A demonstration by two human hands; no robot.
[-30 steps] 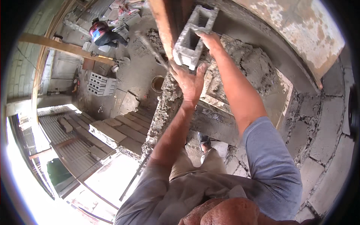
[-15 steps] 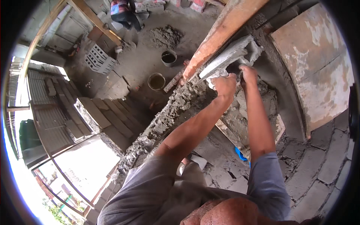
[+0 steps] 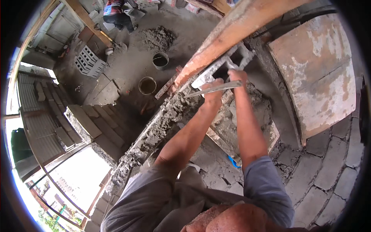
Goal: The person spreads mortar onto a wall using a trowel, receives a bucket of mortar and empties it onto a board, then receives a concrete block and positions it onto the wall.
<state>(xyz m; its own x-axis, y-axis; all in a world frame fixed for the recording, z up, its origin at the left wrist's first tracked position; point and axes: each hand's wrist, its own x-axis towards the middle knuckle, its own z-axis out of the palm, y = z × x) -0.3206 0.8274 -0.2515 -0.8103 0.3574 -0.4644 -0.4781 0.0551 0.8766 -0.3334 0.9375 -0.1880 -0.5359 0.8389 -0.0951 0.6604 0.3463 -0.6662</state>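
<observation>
A grey hollow concrete block [image 3: 242,58] lies along the wall top against the slanting wooden post, its cavities facing up. My left hand [image 3: 213,89] is closed at the block's near end. My right hand [image 3: 236,75] is closed on the block's edge beside a cavity. A thin grey blade [image 3: 228,86], seen edge-on and perhaps a trowel, crosses over my left hand and right wrist; which hand holds it I cannot tell. Lumpy wet mortar [image 3: 154,129] runs along the wall top toward me. Below my right forearm is a board heaped with mortar [image 3: 253,110].
The orange-brown wooden post [image 3: 220,46] rises close beyond the block. A plywood panel [image 3: 315,73] stands at right. Two buckets [image 3: 147,85], a mortar heap [image 3: 159,38], a shovel [image 3: 112,40] and a crouching person [image 3: 117,14] are on the floor beyond the wall.
The block has gone from tilted to lying along the wall, cavities upward, with both hands still on it. The thin blade now shows across my hands. The whole view has shifted slightly.
</observation>
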